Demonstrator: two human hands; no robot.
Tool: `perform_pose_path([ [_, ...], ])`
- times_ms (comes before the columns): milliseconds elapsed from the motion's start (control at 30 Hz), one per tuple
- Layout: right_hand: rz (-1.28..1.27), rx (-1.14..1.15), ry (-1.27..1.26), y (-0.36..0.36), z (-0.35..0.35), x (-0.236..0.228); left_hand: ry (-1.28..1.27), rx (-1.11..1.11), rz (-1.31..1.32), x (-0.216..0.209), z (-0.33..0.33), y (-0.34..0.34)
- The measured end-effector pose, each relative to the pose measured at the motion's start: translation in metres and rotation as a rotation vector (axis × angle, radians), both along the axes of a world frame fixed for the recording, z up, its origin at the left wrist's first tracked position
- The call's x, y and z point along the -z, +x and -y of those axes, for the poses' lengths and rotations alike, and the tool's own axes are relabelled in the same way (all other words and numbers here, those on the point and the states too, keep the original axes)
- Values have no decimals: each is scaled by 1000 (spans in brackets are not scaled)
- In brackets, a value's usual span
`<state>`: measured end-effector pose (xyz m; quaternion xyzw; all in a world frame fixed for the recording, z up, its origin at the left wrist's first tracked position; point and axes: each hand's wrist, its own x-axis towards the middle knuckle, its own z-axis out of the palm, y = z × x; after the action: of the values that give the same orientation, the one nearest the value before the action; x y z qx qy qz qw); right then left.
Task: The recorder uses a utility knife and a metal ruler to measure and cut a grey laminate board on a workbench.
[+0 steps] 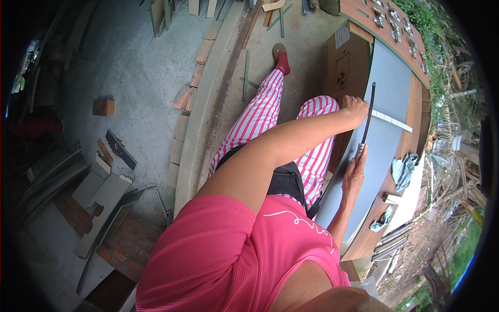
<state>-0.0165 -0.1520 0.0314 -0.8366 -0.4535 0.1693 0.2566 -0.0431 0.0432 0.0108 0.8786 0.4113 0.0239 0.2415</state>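
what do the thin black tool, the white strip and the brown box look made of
Thin black tool: probably metal with a dark finish, going by its slim, straight shaft; pale grip, material unclear.
White strip: possibly plastic or painted metal, smooth and pale between dark cross-marks; hard to settle.
Brown box: likely cardboard, dull tan, with printed dark graphic on its side.

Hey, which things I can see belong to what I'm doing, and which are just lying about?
Apparently in use:
- Black-bladed tool, its handle in your right hand
- White strip, near your left hand
- Grey surface under the strip

Apparently just lying about:
- Reddish brick on the floor
- Grey-blue cloth
- Loose grey board on the floor
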Motion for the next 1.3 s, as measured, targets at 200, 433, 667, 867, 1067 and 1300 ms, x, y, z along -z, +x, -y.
perform_pose_path([
  [200, 7, 9, 15, 5, -43, -4, -12, -5, 9, -3, 2, -1],
  [433, -10, -12, 27, 1, -38, -7, -13, -24, 6, -2, 2, -2],
  [667, -45, 35, -15, 1, 1, 3, 38, -26, 48, -4, 1, -3],
  [867, -8, -7, 43, 4, -44, -4, -18, -14, 12, -3, 1, -2],
  [1067, 16, -22, 51, 6, -43, -4, -15, -46, 23, -1, 3, 0],
  [1300, 75, -53, 123, 0, 4, 6, 17, -29, 55, -1, 1, -1],
])
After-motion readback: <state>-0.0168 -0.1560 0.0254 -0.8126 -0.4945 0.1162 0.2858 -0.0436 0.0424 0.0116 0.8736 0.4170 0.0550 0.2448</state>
